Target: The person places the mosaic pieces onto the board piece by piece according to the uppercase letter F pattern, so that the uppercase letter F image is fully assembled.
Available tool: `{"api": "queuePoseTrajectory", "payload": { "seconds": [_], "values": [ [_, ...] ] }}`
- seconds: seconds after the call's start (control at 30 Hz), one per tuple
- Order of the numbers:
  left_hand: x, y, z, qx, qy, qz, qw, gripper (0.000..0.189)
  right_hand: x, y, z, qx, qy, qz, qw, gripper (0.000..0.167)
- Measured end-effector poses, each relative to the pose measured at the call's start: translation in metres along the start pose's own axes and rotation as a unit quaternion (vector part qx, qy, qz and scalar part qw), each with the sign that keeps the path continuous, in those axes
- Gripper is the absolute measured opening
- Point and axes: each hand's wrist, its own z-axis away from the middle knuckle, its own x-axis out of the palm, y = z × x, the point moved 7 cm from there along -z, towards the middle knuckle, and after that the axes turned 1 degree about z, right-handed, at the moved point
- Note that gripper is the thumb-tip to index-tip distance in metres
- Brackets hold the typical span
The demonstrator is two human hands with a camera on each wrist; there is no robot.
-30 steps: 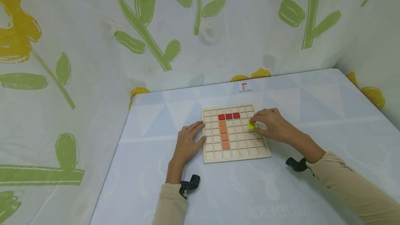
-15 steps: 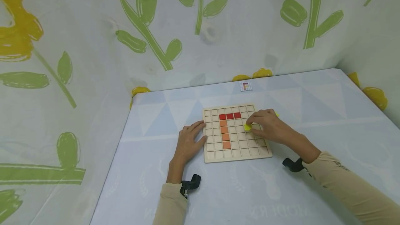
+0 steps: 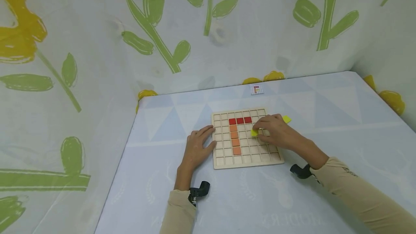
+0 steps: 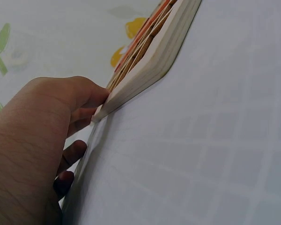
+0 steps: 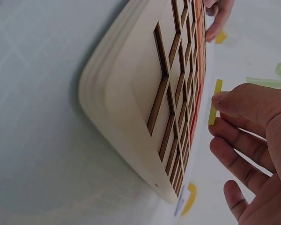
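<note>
- the right hand (image 3: 276, 133) is pinching a small yellow tile (image 3: 254, 132) between the thumb and the first finger, with the other fingers (image 5: 239, 145) reaching out loosely under it.
- the yellow tile is hanging just above the wooden grid board (image 3: 247, 161), over the empty squares to the right of the orange column. in the right wrist view the yellow tile (image 5: 215, 101) is showing only its thin edge and is not touching the board, so it looks like the hand is holding it by the edge to keep it free to drop into a square.
- the left hand (image 3: 196, 147) is lying flat on the table (image 3: 325, 118) with its fingers fairly straight and pressing on the left edge of the board. in the left wrist view the fingers (image 4: 86, 96) are touching the board's rim, which is probably keeping the board from sliding.
- three red tiles (image 3: 240, 120) are sitting in a row near the top of the board, and four orange tiles (image 3: 235, 139) are going down in a line under the left red one.
- another yellow piece (image 3: 286, 119) is lying on the table just behind the right hand, close to reach.
- a small picture card (image 3: 256, 89) is resting far back on the table, well apart from the board.
</note>
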Motion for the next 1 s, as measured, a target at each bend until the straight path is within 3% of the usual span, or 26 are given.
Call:
{"api": "queuePoseTrajectory", "payload": {
  "seconds": [1.0],
  "values": [
    [0.000,0.001,0.000,-0.002,0.004,-0.004,1.0000,0.051,0.017,-0.009,-0.014,-0.027,-0.006,0.022,0.9994,0.022]
  ]
}}
